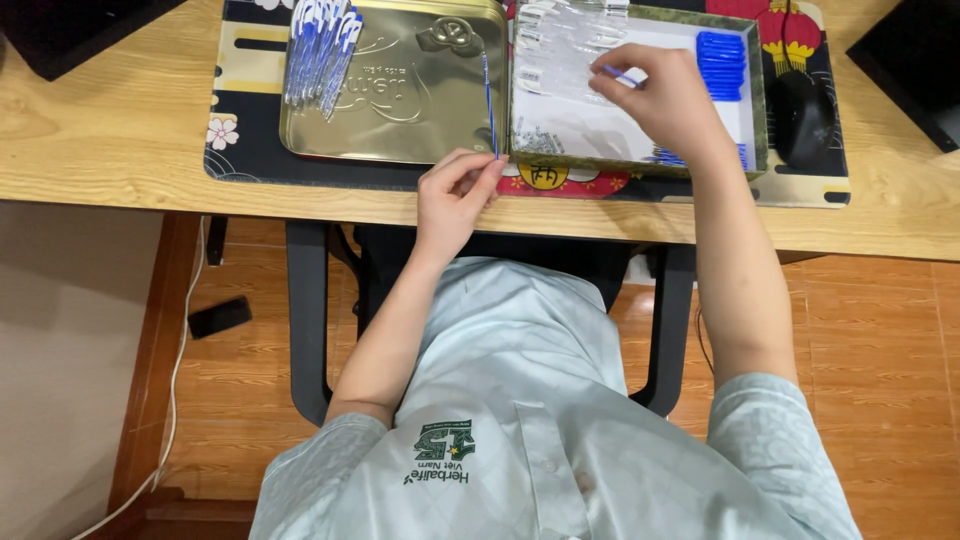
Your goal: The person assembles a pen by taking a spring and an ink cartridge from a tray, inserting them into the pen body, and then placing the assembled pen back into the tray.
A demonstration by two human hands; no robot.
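a: what are the hands holding?

b: the left hand, at about six o'clock from the middle of the tabletop, has its grip pinched on the lower end of a thin blue ink refill. the refill stands nearly straight up the view, along the seam between two trays.

a: and the other hand?

b: the right hand, at about two o'clock from the left one, has its grip closed on a small blue pen part, thumb and fingertips together, held over the right-hand tray.

a: tell me about the trays.

b: at ten o'clock from the left hand lies a shallow gold metal tin lid. in its far left corner sits a pile of white and blue pens. at one o'clock from the left hand is a cardboard box tray with a white floor. a clear plastic bag lies in its far left part, and a stack of blue pen parts sits by its far right wall.

a: anything around them?

b: both trays rest on a dark patterned desk mat. a black computer mouse lies on the mat just beside the box tray, at three o'clock from the right hand. below the tabletop edge, the person wears a pale green shirt and sits above an orange-brown tiled floor.
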